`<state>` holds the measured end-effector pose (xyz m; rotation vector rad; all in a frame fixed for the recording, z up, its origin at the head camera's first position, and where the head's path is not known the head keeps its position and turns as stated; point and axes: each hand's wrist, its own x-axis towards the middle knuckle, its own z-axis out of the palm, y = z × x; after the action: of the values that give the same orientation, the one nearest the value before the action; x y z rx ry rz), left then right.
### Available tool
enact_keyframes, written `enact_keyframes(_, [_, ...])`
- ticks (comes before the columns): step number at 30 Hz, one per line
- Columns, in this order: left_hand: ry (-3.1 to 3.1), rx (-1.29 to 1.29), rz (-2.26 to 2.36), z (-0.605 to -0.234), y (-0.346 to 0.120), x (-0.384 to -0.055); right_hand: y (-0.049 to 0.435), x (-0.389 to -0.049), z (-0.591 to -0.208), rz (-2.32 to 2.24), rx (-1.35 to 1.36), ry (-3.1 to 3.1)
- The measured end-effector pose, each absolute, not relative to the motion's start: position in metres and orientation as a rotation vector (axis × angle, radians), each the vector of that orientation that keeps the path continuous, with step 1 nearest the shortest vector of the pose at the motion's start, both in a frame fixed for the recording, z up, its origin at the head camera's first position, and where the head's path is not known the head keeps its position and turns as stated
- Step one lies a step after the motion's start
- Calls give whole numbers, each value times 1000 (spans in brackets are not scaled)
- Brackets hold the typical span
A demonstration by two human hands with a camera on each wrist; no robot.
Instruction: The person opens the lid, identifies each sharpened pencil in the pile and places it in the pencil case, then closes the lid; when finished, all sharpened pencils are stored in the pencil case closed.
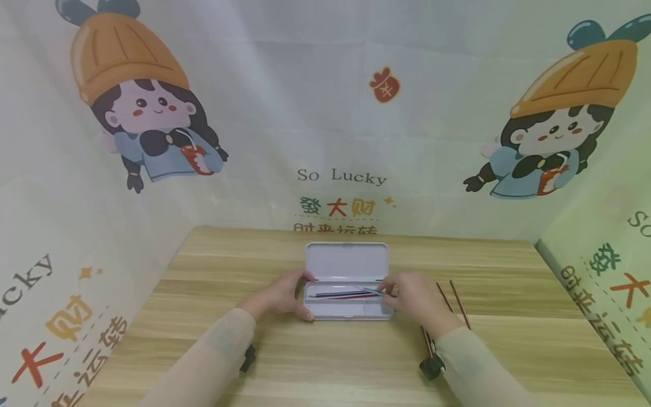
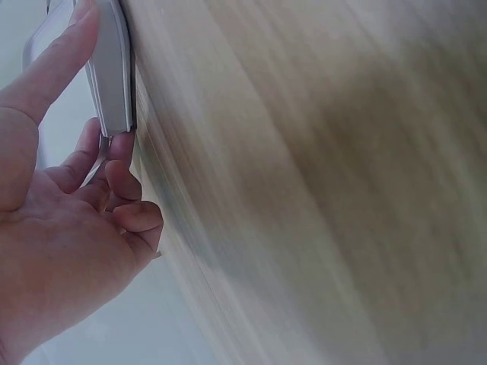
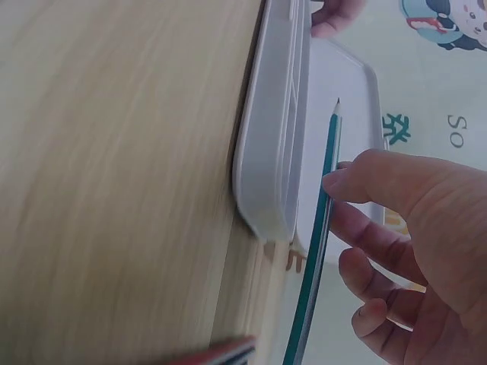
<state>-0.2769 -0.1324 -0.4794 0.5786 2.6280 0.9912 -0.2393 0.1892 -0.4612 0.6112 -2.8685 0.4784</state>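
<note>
An opened pale pencil case point(image 1: 330, 309) lies on the wooden table, its lid point(image 1: 347, 261) tipped up at the back. My left hand point(image 1: 280, 293) holds the case's left end, thumb at the front corner and fingers farther back. My right hand point(image 3: 426, 228) pinches a teal pencil point(image 3: 310, 274) between thumb and fingers, over the right end of the case. The pencil's sharpened tip points toward the case's left side. Several pencils point(image 1: 341, 295), dark blue and reddish among them, lie lengthwise in the rear compartment. The front compartment has a small divider near the right.
To the right of the case, slim red-brown pencils point(image 1: 460, 304) lie on the table point(image 1: 315, 362), partly behind my right forearm. Black wrist devices point(image 1: 432, 366) show at both wrists. A printed cloth point(image 1: 427, 141) hangs behind the table and along its sides.
</note>
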Motion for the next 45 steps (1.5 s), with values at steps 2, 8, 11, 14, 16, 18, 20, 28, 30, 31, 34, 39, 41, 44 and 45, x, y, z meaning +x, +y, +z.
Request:
enact_keyframes(2, [2624, 579, 994, -479, -132, -277, 185, -242, -461, 472, 641, -2870])
enact_keyframes(8, [2627, 574, 992, -481, -132, -278, 172, -247, -459, 472, 680, -2905])
enact_keyframes(11, [2628, 578, 994, -481, -133, -278, 166, -251, -459, 480, 665, -2926])
enact_keyframes(14, [2624, 579, 993, -480, -134, -279, 160, -255, -461, 487, 663, -2934])
enact_keyframes(16, [2623, 571, 990, -480, -134, -279, 155, -258, -462, 485, 674, -2930])
enact_keyframes(18, [2623, 562, 981, -481, -134, -279, 151, -262, -463, 473, 691, -2922])
enact_keyframes(20, [2626, 555, 974, -482, -134, -280, 145, -265, -463, 474, 698, -2927])
enact_keyframes(28, [2625, 563, 963, -480, -135, -279, 122, -274, -455, 474, 763, -2950])
enact_keyframes(30, [2628, 571, 962, -479, -135, -279, 119, -277, -455, 477, 779, -2946])
enact_keyframes(31, [2631, 576, 958, -479, -135, -279, 117, -277, -455, 473, 781, -2946])
enact_keyframes(34, [2633, 592, 950, -479, -135, -280, 115, -280, -457, 475, 796, -2948])
enact_keyframes(39, [2633, 603, 943, -478, -134, -280, 112, -282, -458, 497, 853, -2977])
enact_keyframes(41, [2634, 602, 944, -479, -134, -280, 111, -282, -458, 515, 883, -2986])
enact_keyframes(44, [2628, 600, 954, -478, -134, -280, 109, -283, -460, 536, 928, -2984])
enact_keyframes(45, [2626, 600, 955, -479, -134, -280, 109, -284, -461, 544, 944, -2982])
